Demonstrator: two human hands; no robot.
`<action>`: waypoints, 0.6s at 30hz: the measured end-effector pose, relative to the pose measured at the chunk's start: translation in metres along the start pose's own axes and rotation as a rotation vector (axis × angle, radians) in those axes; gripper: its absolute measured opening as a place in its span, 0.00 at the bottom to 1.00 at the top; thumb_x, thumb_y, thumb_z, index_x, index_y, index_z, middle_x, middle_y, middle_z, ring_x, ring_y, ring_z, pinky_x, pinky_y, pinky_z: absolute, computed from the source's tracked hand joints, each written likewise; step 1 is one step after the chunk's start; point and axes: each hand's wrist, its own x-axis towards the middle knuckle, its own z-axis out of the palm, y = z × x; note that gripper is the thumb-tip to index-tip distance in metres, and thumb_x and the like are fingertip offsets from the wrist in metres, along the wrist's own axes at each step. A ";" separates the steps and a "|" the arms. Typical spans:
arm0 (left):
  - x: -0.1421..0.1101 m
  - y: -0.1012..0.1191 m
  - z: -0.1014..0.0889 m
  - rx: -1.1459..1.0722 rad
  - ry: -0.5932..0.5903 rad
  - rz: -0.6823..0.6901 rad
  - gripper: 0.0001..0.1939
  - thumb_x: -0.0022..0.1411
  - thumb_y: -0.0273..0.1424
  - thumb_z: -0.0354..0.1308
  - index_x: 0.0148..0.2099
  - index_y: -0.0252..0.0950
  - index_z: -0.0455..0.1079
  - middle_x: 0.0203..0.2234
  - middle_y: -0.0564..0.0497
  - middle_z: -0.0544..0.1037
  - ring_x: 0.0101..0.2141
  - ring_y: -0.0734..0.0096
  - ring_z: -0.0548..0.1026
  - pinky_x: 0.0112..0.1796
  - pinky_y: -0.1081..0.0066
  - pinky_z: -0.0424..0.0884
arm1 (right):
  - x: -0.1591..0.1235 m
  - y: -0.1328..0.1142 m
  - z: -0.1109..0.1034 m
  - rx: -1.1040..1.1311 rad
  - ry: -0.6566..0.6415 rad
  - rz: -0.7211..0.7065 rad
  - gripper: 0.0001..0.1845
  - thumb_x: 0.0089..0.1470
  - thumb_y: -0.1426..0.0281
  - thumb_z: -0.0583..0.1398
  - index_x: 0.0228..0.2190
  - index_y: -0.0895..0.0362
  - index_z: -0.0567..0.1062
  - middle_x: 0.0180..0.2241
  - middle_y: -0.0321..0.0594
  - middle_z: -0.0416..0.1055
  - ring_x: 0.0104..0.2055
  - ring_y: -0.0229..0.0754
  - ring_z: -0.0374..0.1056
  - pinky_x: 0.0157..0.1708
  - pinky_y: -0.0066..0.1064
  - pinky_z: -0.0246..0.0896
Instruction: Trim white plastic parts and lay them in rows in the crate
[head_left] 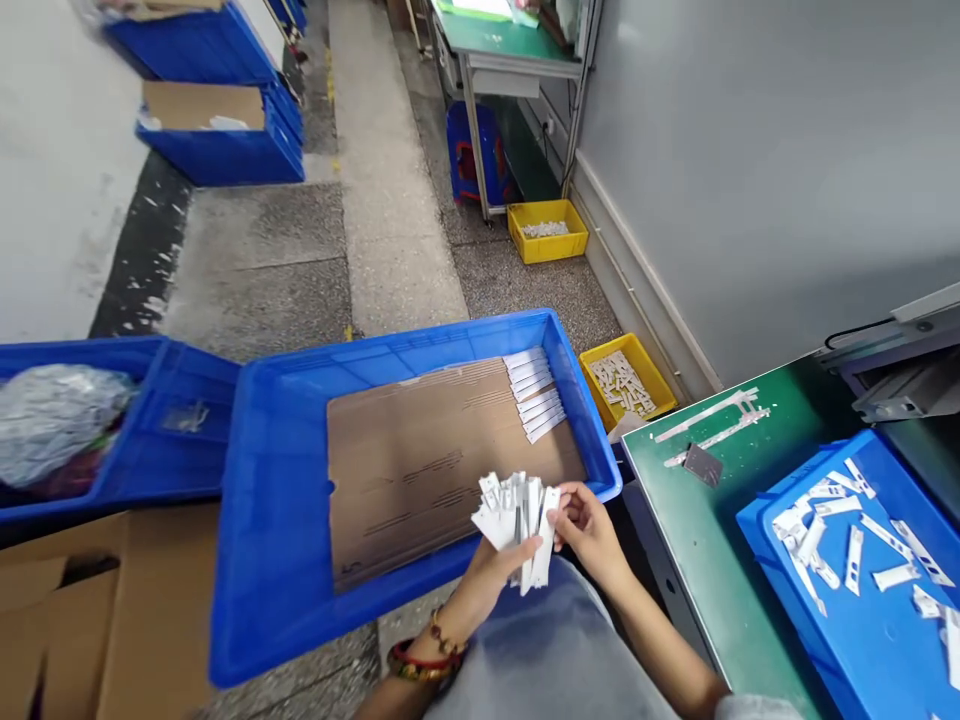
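Observation:
My left hand [491, 580] is closed around a fanned bundle of white plastic strips [517, 510], its thumb lying across them. At the bundle's right side, my right hand [589, 525] pinches the edge of the outermost white strip [545, 540]. Both hands are over the near rim of a large blue bin [285, 400]. A brown cardboard sheet [405, 460] lines its floor. On the cardboard, along the bin's right end, a row of similar white strips [534, 390] lies side by side.
To the right, a green table [750, 530] bears a blue tray [862, 640] of loose white parts. Yellow bins [652, 375] with small white pieces stand on the floor by the wall. At left are a blue crate [187, 450] and a cardboard box [157, 610].

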 end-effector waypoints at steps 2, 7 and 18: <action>0.004 -0.001 -0.005 -0.069 -0.001 -0.035 0.29 0.48 0.40 0.69 0.51 0.33 0.72 0.36 0.44 0.82 0.36 0.54 0.79 0.39 0.61 0.75 | 0.007 0.002 0.002 0.033 0.001 0.028 0.22 0.47 0.55 0.67 0.37 0.53 0.67 0.29 0.30 0.62 0.21 0.29 0.60 0.17 0.22 0.63; 0.014 -0.008 -0.006 -0.120 0.006 -0.023 0.29 0.47 0.39 0.70 0.50 0.33 0.71 0.33 0.45 0.82 0.32 0.59 0.79 0.35 0.64 0.74 | 0.014 0.002 -0.003 -0.011 -0.047 0.058 0.21 0.51 0.56 0.64 0.42 0.52 0.66 0.31 0.29 0.62 0.18 0.27 0.60 0.15 0.22 0.62; 0.026 0.011 0.020 -0.040 -0.039 0.082 0.19 0.49 0.38 0.66 0.41 0.32 0.73 0.24 0.47 0.79 0.26 0.64 0.75 0.28 0.69 0.70 | 0.039 0.000 -0.027 -0.056 -0.125 0.147 0.23 0.47 0.53 0.66 0.35 0.54 0.64 0.31 0.28 0.63 0.17 0.27 0.64 0.15 0.24 0.67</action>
